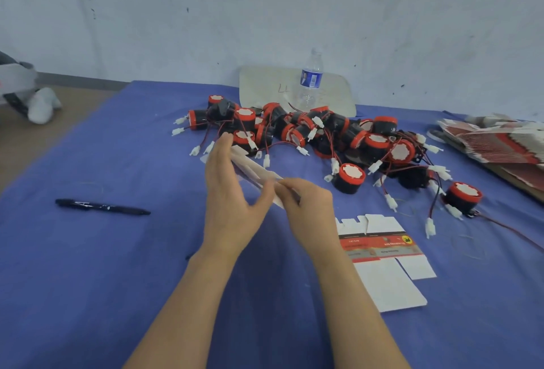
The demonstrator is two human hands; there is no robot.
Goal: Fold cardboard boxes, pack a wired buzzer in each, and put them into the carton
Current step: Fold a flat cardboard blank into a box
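A blue-covered counter. A black pen lies well to the left of the pile of wired buzzers. In front of the pile, the left hand has its grip spread, fingers straight along a flat cardboard box held edge-up above the counter, thumb reaching to its near end. The right hand pinches that near end with curled fingers. A second flat box lies printed side up, in front of the pile, beside the right wrist. A water bottle stands just behind the pile. A stack of flat boxes lies to the right of the pile.
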